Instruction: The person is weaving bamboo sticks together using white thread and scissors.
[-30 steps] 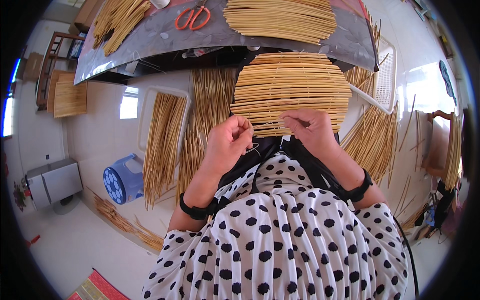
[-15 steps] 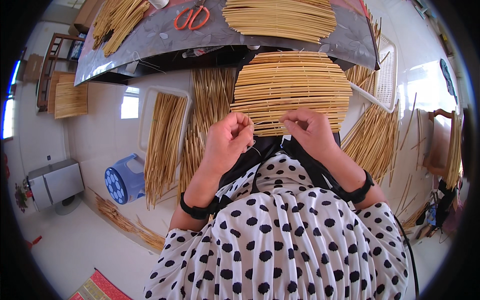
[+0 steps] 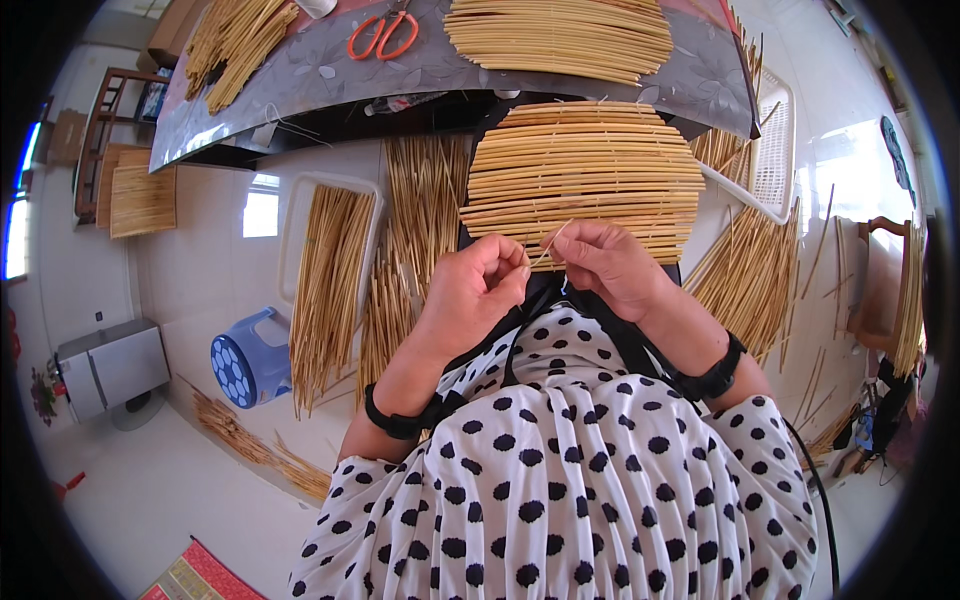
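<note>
On my lap lies a rounded mat (image 3: pixel 585 175) of thin straw-coloured reed sticks tied in rows with pale thread. My left hand (image 3: pixel 475 298) is closed in a pinch at the mat's near left edge, on a thin pale thread (image 3: pixel 549 246). Close beside it, my right hand (image 3: pixel 615 268) pinches the same thread, its fingertips over the mat's near rows. The thread stretches across the small gap between both hands. Part of the near edge is hidden behind my fingers.
Ahead stands a grey-topped table (image 3: pixel 330 105) bearing orange-handled scissors (image 3: pixel 383 35), another reed mat (image 3: pixel 560 38) and a stick bundle (image 3: pixel 240 45). Loose sticks (image 3: pixel 745 270) lie at right by a white basket (image 3: pixel 775 150). At left are a stick-filled tray (image 3: pixel 290 250) and a blue stool (image 3: pixel 250 355).
My left hand has moved right and slightly down, and my right hand slightly left, so they are nearer each other. The thread now slants up between them. The mat has stayed put.
</note>
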Tool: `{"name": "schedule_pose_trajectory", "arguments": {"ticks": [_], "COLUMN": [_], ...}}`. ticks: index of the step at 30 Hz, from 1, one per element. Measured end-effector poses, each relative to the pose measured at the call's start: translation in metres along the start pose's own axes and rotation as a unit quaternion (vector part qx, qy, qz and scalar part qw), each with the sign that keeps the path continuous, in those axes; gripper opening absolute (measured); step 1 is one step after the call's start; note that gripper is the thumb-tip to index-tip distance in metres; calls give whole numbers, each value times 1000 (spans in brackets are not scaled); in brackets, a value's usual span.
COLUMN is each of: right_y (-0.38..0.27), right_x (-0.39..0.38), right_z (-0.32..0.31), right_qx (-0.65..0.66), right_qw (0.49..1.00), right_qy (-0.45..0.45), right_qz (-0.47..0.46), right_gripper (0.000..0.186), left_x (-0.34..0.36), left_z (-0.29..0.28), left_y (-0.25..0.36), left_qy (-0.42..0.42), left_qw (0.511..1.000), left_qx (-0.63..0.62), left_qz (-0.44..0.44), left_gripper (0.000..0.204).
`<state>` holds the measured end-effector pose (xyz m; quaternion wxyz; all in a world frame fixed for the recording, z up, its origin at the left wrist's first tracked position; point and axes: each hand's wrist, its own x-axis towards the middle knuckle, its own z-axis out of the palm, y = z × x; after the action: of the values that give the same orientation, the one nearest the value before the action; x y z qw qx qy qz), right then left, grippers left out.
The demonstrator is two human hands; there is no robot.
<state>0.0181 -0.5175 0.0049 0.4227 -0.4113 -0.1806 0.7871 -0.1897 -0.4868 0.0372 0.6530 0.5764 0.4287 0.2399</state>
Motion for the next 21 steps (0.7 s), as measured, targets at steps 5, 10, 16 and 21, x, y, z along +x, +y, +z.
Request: {"name": "schedule_pose_trajectory", "arguments": {"ticks": [5,10,16,21], "right_y": [-2,-3,1,-1], "right_x": [-2,-3,0,-3], "right_z": [2,4,-2,10], "right_qx": [11,14,-42,-203], "right_qw": [1000,1000,998,974], "right_qy": [11,8,-6,68], "right_qz": [-14,-13,-43,-75], "right_gripper": [14,12,13,14], "left_x": [-1,-1,-1,2], "left_z": [1,1,0,0], "left_y": [-3,-4,-5,-8], "left_qy": [1,3,-6,2], "left_qw": [999,999,998,995], "left_qx": [31,38,62,93], "left_qz": [-15,-21,-22,-41], "left_gripper": [6,6,6,7]}}
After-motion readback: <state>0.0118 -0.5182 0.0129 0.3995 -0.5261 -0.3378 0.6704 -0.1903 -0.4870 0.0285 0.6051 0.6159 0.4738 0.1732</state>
